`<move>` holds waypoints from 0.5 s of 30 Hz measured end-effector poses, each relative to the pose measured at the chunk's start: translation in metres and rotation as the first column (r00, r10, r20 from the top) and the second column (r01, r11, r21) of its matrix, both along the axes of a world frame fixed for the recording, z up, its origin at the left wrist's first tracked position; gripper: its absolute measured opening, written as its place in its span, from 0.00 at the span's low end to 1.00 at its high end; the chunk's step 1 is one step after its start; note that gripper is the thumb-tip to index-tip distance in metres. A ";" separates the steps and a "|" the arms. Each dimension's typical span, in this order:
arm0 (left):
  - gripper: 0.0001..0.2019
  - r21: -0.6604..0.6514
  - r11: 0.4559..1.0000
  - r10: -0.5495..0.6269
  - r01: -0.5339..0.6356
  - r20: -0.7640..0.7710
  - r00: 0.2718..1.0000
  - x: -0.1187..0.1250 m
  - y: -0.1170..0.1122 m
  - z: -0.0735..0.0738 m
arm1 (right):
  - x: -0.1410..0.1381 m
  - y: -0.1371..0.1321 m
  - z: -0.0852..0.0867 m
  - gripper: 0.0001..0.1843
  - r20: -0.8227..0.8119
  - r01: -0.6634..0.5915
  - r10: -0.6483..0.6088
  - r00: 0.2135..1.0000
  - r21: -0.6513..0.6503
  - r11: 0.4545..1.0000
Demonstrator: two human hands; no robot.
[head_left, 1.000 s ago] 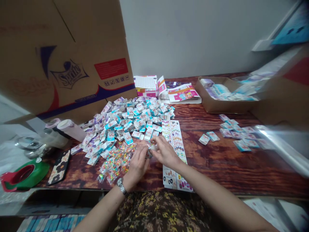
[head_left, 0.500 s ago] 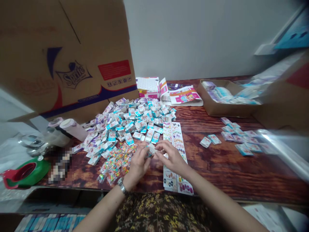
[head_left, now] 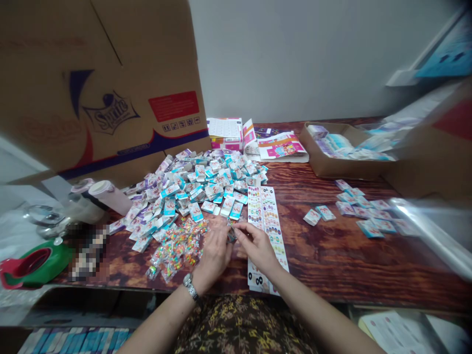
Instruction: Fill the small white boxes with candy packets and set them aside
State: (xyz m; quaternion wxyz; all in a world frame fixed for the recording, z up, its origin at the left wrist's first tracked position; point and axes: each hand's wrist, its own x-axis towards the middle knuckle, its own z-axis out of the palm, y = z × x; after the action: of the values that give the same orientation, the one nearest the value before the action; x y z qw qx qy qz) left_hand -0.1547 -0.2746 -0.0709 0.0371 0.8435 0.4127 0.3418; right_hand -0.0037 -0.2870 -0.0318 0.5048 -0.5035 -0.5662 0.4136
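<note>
Above the wooden tabletop (head_left: 332,265), the right hand (head_left: 256,248) pinches a small packet (head_left: 231,235) between its fingertips; the left hand (head_left: 216,255) curves just beside it, contact unclear. Packet direction and long axis cannot be determined. Against the earlier frame, its white face no longer shows. Adjacent: clear sachets of bright pieces (head_left: 177,250) left of the left hand, a printed sheet (head_left: 267,216) beneath the right hand, small white-and-teal cartons (head_left: 191,187) beyond.
</note>
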 end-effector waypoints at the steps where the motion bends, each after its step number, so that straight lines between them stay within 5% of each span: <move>1: 0.28 -0.007 1.000 0.012 -0.012 0.000 1.000 0.000 0.000 -0.001 | -0.001 0.001 -0.002 0.10 -0.040 0.007 -0.008 0.999 -0.023 1.000; 6: 0.31 -0.037 0.999 0.033 -0.035 -0.047 0.998 0.003 -0.003 -0.002 | -0.007 0.005 -0.013 0.08 -0.071 0.059 -0.063 0.995 -0.060 0.996; 15: 0.34 0.019 0.988 0.152 -0.152 -0.220 0.963 0.010 -0.007 -0.005 | -0.010 0.001 -0.007 0.08 0.212 0.123 -0.145 0.967 0.112 0.986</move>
State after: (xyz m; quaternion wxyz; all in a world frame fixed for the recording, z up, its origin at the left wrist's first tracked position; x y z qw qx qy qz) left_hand -0.1446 -0.2813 -0.0760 -0.0361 0.8421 0.4775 0.2480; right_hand -0.0132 -0.2860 -0.0383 0.4902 -0.5577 -0.6028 0.2921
